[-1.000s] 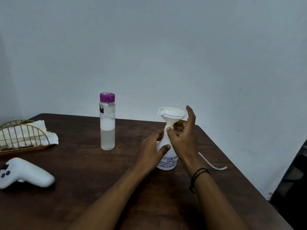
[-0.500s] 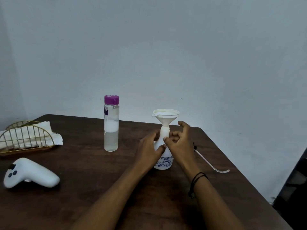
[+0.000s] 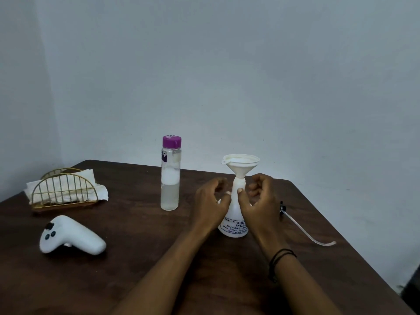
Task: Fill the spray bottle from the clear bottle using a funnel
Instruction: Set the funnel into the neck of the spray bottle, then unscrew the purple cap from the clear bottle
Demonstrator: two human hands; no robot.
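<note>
Funnel (image 3: 241,165) of white plastic stands upright in the white spray bottle (image 3: 234,220). Both hands flank its neck, fingers loosely curled – right hand (image 3: 261,206) thumb touching, left hand (image 3: 210,208) gripping nothing. Purple-capped clear bottle (image 3: 170,173) stands upright just left of the left hand – the nearer one.

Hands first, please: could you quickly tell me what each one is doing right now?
Left hand: fingers loosely curled beside the spray bottle, holding nothing; open.
Right hand: thumb touches the bottle's neck, fingers curled loosely, no grip; open.

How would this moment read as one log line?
funnel seated in spray bottle | both hands beside neck | clear bottle capped | pouring not begun
</note>
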